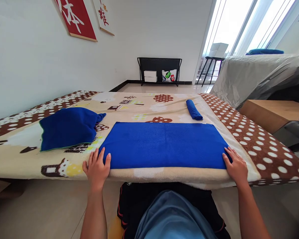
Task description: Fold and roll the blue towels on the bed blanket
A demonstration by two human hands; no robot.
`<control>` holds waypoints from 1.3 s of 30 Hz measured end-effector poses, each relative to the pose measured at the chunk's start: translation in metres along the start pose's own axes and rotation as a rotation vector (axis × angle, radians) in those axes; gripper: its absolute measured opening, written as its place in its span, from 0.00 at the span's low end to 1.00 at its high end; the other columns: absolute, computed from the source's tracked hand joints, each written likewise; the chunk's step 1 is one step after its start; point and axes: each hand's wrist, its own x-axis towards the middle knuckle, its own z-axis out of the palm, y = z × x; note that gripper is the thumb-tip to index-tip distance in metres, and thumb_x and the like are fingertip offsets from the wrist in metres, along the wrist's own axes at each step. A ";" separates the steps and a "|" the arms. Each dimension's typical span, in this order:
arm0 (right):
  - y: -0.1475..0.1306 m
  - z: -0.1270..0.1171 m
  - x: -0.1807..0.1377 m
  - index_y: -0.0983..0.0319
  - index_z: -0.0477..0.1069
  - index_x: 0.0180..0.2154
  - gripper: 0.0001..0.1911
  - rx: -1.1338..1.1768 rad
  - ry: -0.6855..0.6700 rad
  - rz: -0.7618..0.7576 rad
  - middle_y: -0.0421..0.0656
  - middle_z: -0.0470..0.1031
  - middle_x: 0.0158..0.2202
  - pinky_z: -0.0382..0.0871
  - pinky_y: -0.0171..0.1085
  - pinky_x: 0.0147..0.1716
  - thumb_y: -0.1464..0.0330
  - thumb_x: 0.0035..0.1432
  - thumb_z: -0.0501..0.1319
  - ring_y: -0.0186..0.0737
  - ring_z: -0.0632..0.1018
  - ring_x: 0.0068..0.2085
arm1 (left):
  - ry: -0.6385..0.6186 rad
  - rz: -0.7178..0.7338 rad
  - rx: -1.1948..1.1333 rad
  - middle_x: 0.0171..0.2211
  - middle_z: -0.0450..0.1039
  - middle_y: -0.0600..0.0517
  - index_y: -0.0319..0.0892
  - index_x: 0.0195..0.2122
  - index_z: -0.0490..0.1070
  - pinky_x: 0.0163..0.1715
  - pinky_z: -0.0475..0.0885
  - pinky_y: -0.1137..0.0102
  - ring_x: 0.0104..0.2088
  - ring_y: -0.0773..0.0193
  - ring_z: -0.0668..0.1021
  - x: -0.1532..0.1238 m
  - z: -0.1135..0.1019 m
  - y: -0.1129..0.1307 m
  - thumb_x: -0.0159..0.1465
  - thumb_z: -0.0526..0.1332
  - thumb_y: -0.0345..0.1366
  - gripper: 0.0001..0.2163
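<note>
A blue towel (164, 145) lies flat and smooth in a long rectangle near the front edge of the bed. My left hand (97, 167) rests at its near left corner, fingers stretched out, the thumb side touching the towel's edge. At the near right corner lies my right hand (235, 165), also with fingers extended, its thumb and fingertips on the edge. Neither hand grips the cloth. To the left sits a loose, crumpled blue towel (69, 127). Beyond the flat one, on the right, is a rolled blue towel (194, 110).
A cream patterned blanket (139, 173) with brown polka-dot borders covers the bed. A black rack (159, 66) stands by the far wall. To the right are a wooden box (276, 111), a plastic-covered piece of furniture (261, 71) and a black stool (211, 66) by the window.
</note>
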 end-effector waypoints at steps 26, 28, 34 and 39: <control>0.001 0.001 0.000 0.58 0.70 0.61 0.32 0.002 0.009 0.006 0.45 0.68 0.64 0.58 0.52 0.65 0.48 0.68 0.46 0.50 0.66 0.66 | 0.008 -0.009 0.009 0.71 0.55 0.46 0.46 0.67 0.63 0.70 0.43 0.47 0.70 0.49 0.57 0.000 -0.001 0.002 0.73 0.42 0.52 0.28; 0.001 0.001 0.000 0.58 0.70 0.61 0.32 0.000 0.008 0.007 0.45 0.68 0.64 0.58 0.52 0.65 0.48 0.68 0.46 0.50 0.66 0.66 | 0.009 -0.010 0.009 0.71 0.55 0.46 0.46 0.67 0.63 0.70 0.43 0.48 0.70 0.49 0.57 0.000 0.000 0.002 0.72 0.42 0.52 0.28; -0.001 0.000 0.000 0.59 0.70 0.61 0.33 0.002 0.012 0.001 0.46 0.69 0.63 0.58 0.52 0.65 0.47 0.68 0.45 0.51 0.67 0.66 | 0.003 -0.017 0.010 0.71 0.56 0.46 0.46 0.67 0.63 0.70 0.43 0.48 0.71 0.50 0.57 0.000 -0.002 0.004 0.72 0.42 0.52 0.28; -0.001 0.000 0.000 0.59 0.70 0.61 0.33 -0.003 0.016 -0.001 0.46 0.69 0.63 0.59 0.52 0.65 0.47 0.68 0.45 0.51 0.67 0.66 | 0.006 -0.021 0.008 0.71 0.56 0.46 0.45 0.67 0.63 0.70 0.43 0.48 0.70 0.50 0.57 0.000 -0.003 0.005 0.72 0.42 0.52 0.28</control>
